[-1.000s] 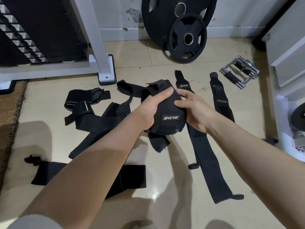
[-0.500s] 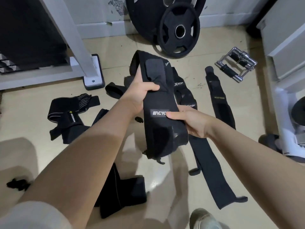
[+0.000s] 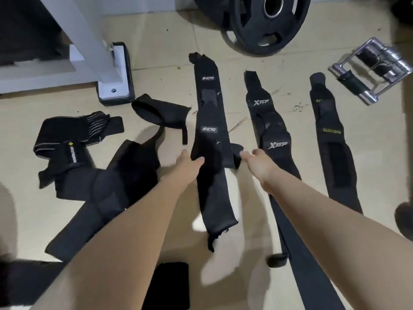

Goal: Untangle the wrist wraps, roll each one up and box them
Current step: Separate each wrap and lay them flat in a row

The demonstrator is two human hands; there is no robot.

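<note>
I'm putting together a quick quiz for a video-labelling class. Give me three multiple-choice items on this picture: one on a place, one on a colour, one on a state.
1. Where does the metal cable handle lie?
A. far right of the floor
B. under the white frame
C. between the forearms

2. What colour is the lettering on the rightmost wrap?
A. red
B. yellow
C. blue

3. How does the middle wrap lie?
A. rolled tight
B. stretched out long
C. packed in a box

Answers:
1 A, it sits beside the weight plate, right of all the wraps.
2 B, its letters are yellow, while the wrap to its left has white ones.
3 B, it lies lengthwise on the floor, with the left hand and right hand at its edges.
</note>
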